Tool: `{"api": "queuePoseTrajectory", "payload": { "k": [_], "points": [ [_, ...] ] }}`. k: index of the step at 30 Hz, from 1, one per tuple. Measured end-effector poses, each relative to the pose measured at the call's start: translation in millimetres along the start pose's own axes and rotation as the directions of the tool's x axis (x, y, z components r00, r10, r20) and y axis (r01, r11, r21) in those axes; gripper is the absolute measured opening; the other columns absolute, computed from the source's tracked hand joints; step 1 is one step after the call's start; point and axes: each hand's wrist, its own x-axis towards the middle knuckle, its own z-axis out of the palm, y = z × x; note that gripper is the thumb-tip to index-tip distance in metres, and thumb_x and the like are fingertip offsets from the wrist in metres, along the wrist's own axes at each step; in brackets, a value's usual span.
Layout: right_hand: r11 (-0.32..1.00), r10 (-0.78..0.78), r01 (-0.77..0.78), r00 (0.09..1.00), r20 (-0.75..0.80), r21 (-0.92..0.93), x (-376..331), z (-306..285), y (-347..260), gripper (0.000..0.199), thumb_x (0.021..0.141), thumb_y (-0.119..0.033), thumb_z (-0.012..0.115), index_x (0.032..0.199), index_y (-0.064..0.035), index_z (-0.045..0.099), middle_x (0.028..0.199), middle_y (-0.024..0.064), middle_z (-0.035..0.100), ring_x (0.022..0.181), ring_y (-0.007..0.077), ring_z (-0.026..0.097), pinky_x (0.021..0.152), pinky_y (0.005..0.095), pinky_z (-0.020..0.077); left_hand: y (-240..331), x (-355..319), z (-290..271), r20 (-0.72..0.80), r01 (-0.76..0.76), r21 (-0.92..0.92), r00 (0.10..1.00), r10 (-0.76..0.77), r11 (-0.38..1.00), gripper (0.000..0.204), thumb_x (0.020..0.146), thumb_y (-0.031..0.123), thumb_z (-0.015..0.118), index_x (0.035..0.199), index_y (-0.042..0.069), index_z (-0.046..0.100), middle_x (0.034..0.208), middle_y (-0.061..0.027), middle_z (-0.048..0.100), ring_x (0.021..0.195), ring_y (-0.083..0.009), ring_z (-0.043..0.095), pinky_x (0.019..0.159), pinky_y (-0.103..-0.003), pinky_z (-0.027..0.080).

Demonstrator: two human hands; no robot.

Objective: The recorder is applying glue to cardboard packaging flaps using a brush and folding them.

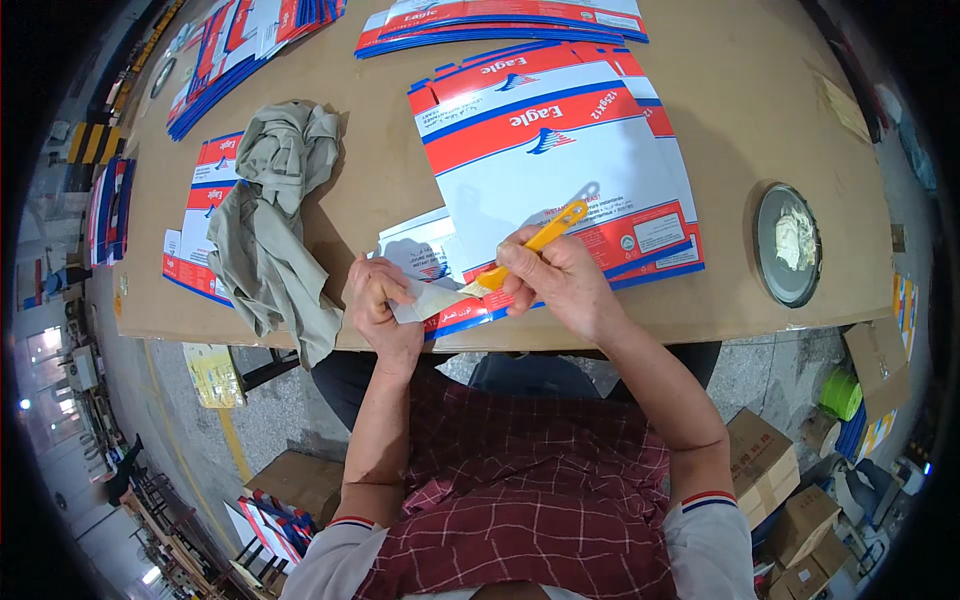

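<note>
My right hand (562, 282) is closed round the yellow handle of a brush (552, 228). The brush tilts down to the left, and its bristles meet a white cardboard flap (428, 301). My left hand (382, 306) pinches the outer side of this flap near the table's front edge. Beneath the brush lies a flat red, white and blue carton sheet (520, 185). A smaller white printed piece (415, 250) pokes out at its left, partly hidden by my hands. I cannot tell which sheet the flap belongs to.
A crumpled grey-green cloth (275, 215) lies at the left over more carton sheets (190, 250). Stacks of flat cartons (500, 22) sit at the far side. To the right, a round dish (766, 272) holds whitish paste (795, 242). Cardboard boxes (762, 465) stand below the table at right.
</note>
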Motion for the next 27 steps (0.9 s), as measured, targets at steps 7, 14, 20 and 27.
{"api": "queuePoseTrajectory", "payload": {
  "k": [7, 14, 20, 27],
  "points": [
    [0.977, 0.071, -0.049, 0.993, -0.100, 0.207, -3.6, -11.5, -5.7, 0.030, 0.090, -0.029, 0.051, 0.083, -0.0011, 0.055, 0.062, 0.0024, 0.052, 0.051, 0.0076, 0.053, 0.048, 0.0202, 0.0467, -3.3, 0.6, -1.3, -0.008, 0.000, -0.039, 1.000, 0.000, 0.999, 0.025, 0.060, -0.007, 0.059, 0.057, 0.008, 0.039, 0.064, -0.0038, 0.048, 0.070, -0.0205, 0.053, 0.091, -0.041, 0.035],
    [1.000, -0.008, 0.009, 1.000, -0.030, 0.023, 2.5, -2.0, -1.1, 0.027, 0.092, -0.027, 0.047, 0.089, -0.0011, 0.054, 0.067, 0.0038, 0.054, 0.055, 0.0079, 0.056, 0.052, 0.0218, 0.0510, -2.1, -0.7, 1.1, -0.011, 0.024, -0.057, 1.000, -0.024, 0.998, 0.023, 0.062, -0.007, 0.052, 0.058, 0.009, 0.036, 0.065, -0.0028, 0.044, 0.070, -0.0175, 0.047, 0.094, -0.041, 0.032],
    [0.996, 0.061, -0.065, 0.997, 0.056, 0.062, 1.1, -10.7, -2.9, 0.027, 0.092, -0.026, 0.046, 0.089, -0.0004, 0.053, 0.068, 0.0041, 0.056, 0.054, 0.0083, 0.056, 0.052, 0.0209, 0.0499, -1.7, -0.1, 0.0, -0.018, 0.012, -0.051, 1.000, -0.013, 0.999, 0.023, 0.063, -0.006, 0.054, 0.058, 0.009, 0.037, 0.064, -0.0025, 0.044, 0.071, -0.0173, 0.048, 0.094, -0.041, 0.032],
    [0.990, -0.140, 0.141, 0.989, 0.043, -0.008, -1.2, -0.1, -6.7, 0.025, 0.089, -0.025, 0.052, 0.088, 0.0001, 0.056, 0.066, 0.0028, 0.055, 0.057, 0.0064, 0.053, 0.053, 0.0194, 0.0446, -3.6, 0.6, -1.0, -0.006, 0.007, -0.037, 1.000, -0.007, 0.999, 0.023, 0.063, -0.007, 0.055, 0.058, 0.009, 0.038, 0.064, -0.0027, 0.045, 0.069, -0.0172, 0.049, 0.092, -0.040, 0.034]
  ]
}}
